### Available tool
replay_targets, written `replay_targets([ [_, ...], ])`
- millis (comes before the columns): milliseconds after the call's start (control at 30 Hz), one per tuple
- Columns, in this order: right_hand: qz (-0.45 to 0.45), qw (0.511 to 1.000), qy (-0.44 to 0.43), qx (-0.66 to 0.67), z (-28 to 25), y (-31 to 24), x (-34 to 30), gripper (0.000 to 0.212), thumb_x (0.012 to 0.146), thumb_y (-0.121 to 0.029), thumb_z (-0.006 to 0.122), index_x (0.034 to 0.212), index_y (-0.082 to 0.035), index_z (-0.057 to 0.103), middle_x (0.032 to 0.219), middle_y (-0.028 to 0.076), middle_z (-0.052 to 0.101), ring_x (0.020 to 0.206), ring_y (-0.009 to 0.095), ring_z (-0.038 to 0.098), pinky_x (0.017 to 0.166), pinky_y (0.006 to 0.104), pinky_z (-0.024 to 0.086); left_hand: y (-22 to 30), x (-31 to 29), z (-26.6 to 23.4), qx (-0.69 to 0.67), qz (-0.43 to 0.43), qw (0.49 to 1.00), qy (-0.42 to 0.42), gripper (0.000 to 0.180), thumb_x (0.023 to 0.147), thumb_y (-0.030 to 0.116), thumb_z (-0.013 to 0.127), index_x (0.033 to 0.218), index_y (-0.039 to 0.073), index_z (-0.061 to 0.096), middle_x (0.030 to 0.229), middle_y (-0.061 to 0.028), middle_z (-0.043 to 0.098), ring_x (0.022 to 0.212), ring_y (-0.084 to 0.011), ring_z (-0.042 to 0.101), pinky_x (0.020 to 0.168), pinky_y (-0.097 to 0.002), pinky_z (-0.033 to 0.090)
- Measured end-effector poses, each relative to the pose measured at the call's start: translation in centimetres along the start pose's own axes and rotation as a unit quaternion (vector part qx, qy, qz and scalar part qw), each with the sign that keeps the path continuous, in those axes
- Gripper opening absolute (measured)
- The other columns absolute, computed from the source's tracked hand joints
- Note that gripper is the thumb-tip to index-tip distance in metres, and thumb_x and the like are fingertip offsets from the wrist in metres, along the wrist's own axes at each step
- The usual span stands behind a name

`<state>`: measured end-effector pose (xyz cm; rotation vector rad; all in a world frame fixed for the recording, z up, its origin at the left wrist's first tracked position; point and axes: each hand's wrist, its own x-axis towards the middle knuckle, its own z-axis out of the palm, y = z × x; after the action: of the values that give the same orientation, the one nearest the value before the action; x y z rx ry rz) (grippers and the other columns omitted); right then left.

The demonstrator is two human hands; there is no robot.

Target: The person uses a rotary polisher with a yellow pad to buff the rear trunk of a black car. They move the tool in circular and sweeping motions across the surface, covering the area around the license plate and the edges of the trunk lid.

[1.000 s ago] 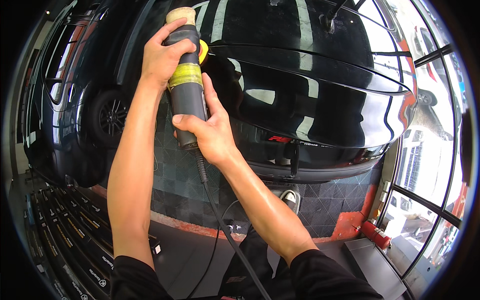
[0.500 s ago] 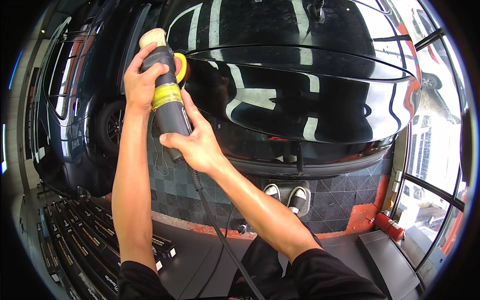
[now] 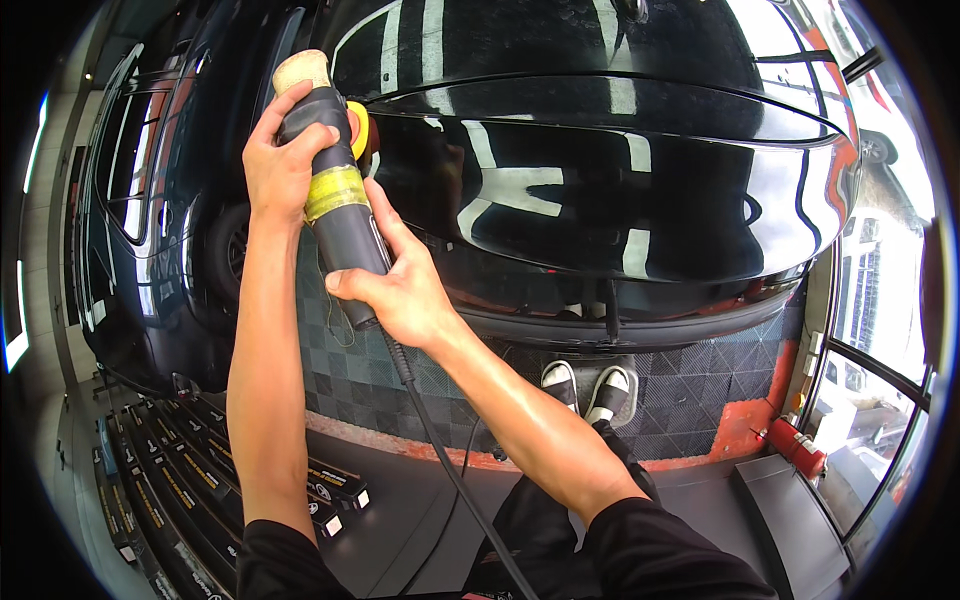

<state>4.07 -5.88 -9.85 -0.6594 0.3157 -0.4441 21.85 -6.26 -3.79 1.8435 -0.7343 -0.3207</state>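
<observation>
The black, yellow-taped cylindrical polisher (image 3: pixel 345 235) had tipped leftward, its tan end (image 3: pixel 302 70) pointing forward-left, beside the glossy black car (image 3: pixel 660 200); the left hand (image 3: pixel 275 165) and right hand (image 3: pixel 405 300) were clamped around it.

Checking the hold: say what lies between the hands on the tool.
In the head view, the yellow band on the tool lies between the left hand and right hand.
</observation>
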Motion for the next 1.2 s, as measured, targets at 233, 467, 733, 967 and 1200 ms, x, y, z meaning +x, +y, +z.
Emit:
replay_targets([
  [233, 0.010, 1.000, 0.019, -0.015, 0.9, -0.4, -2.3, 0.114, 0.077, -0.007, 0.079, 0.170, -0.005, 0.014, 0.137, 0.013, 0.057, 0.109, 0.017, 0.063, 0.094, 0.0320, 0.053, 0.4, -1.7, 0.0, -0.053, -0.005, 0.998, -0.031, 0.061, 0.072, 0.005, 0.076, 0.132, 0.001, 0.068, 0.117, -0.0167, 0.068, 0.087, -0.0222, 0.071, 0.080, -0.0318, 0.061],
  [467, 0.031, 0.999, 0.011, 0.007, 1.3, -0.6, -3.0, 0.112, 0.079, -0.004, 0.077, 0.170, -0.005, 0.012, 0.136, 0.013, 0.057, 0.109, 0.017, 0.062, 0.094, 0.0324, 0.053, 0.1, -2.3, -0.5, -0.060, -0.009, 0.998, -0.026, 0.062, 0.073, 0.005, 0.076, 0.134, 0.001, 0.066, 0.117, -0.0177, 0.068, 0.087, -0.0228, 0.072, 0.079, -0.0326, 0.062],
  [733, 0.012, 0.998, 0.035, -0.042, 2.0, 0.2, -3.7, 0.112, 0.080, 0.000, 0.075, 0.170, -0.007, 0.009, 0.138, 0.013, 0.055, 0.108, 0.016, 0.062, 0.092, 0.0312, 0.054, -0.2, -2.9, -0.5, -0.122, -0.015, 0.991, -0.048, 0.061, 0.076, 0.005, 0.075, 0.135, 0.001, 0.064, 0.118, -0.0167, 0.067, 0.087, -0.0217, 0.072, 0.079, -0.0326, 0.063],
  [967, -0.012, 0.998, 0.048, -0.045, 1.7, -0.6, -4.8, 0.111, 0.081, -0.003, 0.075, 0.170, -0.007, 0.010, 0.136, 0.013, 0.056, 0.107, 0.016, 0.062, 0.092, 0.0317, 0.054, 0.5, -3.3, 0.6, -0.108, 0.003, 0.992, -0.061, 0.060, 0.076, 0.004, 0.075, 0.135, 0.000, 0.064, 0.116, -0.0160, 0.068, 0.086, -0.0212, 0.072, 0.078, -0.0323, 0.063],
  [1200, 0.043, 0.998, 0.032, -0.040, 1.7, -1.0, -3.7, 0.110, 0.080, -0.003, 0.076, 0.170, -0.007, 0.012, 0.136, 0.014, 0.058, 0.109, 0.016, 0.062, 0.093, 0.0309, 0.053, 0.2, -2.8, -0.4, -0.133, -0.018, 0.990, -0.035, 0.061, 0.075, 0.005, 0.075, 0.135, 0.001, 0.063, 0.114, -0.0181, 0.068, 0.081, -0.0224, 0.073, 0.075, -0.0333, 0.064],
])
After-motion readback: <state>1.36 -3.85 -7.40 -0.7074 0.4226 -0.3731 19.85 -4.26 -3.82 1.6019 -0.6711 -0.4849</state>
